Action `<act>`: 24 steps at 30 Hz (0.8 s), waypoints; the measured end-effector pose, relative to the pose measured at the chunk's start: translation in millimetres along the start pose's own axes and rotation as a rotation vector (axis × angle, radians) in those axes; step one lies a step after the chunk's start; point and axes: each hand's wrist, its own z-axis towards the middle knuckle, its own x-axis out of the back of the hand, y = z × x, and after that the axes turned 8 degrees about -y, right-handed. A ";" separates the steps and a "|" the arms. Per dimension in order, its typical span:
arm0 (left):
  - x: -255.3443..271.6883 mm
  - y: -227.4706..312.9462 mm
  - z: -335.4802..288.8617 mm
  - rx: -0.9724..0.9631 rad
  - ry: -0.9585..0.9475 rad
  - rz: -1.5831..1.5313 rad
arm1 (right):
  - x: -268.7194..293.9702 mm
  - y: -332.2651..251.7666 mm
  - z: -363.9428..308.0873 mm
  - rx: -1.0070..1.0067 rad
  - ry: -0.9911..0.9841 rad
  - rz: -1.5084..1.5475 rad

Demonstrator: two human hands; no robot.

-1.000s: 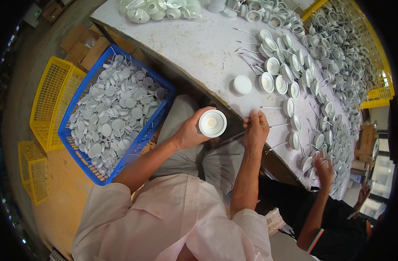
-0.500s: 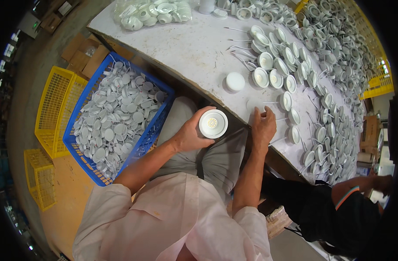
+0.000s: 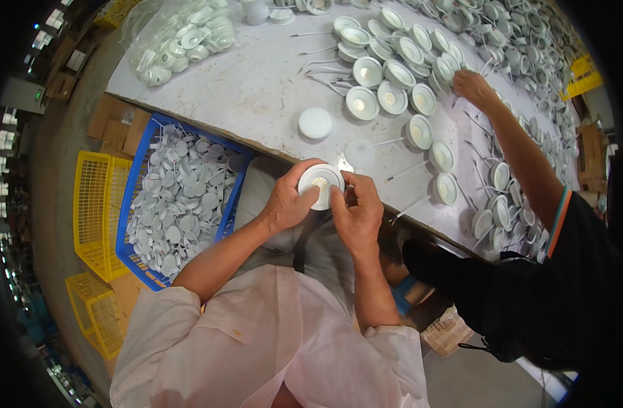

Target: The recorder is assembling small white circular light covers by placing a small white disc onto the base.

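Note:
Over my lap I hold a round white LED downlight (image 3: 330,176), its yellowish LED cluster facing up. My left hand (image 3: 287,198) is closed round its left side, the thumb lying over the inner face. From the right, my right hand (image 3: 359,212) grips the rim, thumb on the front. Just beyond, on the table (image 3: 257,102), lies a round white diffuser cover (image 3: 315,124). Several downlights with wires (image 3: 393,97) stand in a cluster farther off, and a few more (image 3: 442,156) line up toward the near right edge.
A blue basket (image 3: 125,224) full of small white discs with wires stands at my left, beside yellow crates (image 3: 90,211). A clear bag of white parts (image 3: 189,41) lies at the table's far left. At right, a co-worker's hand (image 3: 473,88) reaches among the downlights.
My right hand has come from the table edge to the downlight and now grips it along with the left. The co-worker's arm has reached over the table. My view has shifted.

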 end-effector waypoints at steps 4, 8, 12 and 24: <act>-10.8 0.0 11.3 0.075 -0.017 -0.078 | 7.5 6.7 8.6 0.019 0.002 -0.166; -16.3 -2.7 17.3 0.137 -0.044 -0.050 | 12.0 13.9 14.5 0.118 0.004 -0.233; -18.2 -5.5 22.4 0.134 -0.030 -0.028 | 16.9 14.8 16.2 0.089 -0.014 -0.243; -17.2 13.8 33.2 0.131 -0.056 0.302 | 14.7 22.6 16.9 0.163 -0.023 -0.491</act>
